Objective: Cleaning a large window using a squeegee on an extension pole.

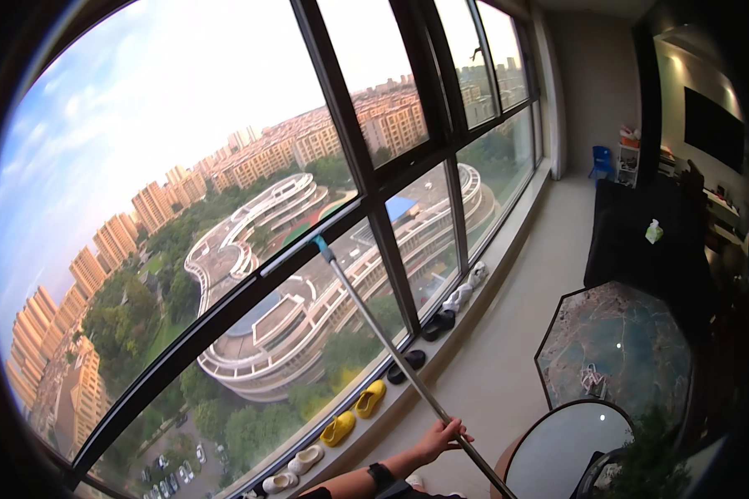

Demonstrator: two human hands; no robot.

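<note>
My left hand (443, 436) is closed around a long metal pole (383, 337), with a dark watch on its wrist. The pole runs up and to the left to a narrow squeegee head (295, 252) with a teal joint. The head lies against the glass of a large dark-framed window (389, 241), beside the frame's horizontal bar. The pole's lower end leaves the picture at the bottom edge. My right hand is out of view.
Along the sill below the window stand yellow slippers (354, 413), white slippers (295, 468), black shoes (424, 343) and white sneakers (466, 287). An octagonal marble table (616, 345), a round white table (564, 449) and a dark cabinet (641, 241) are on the right.
</note>
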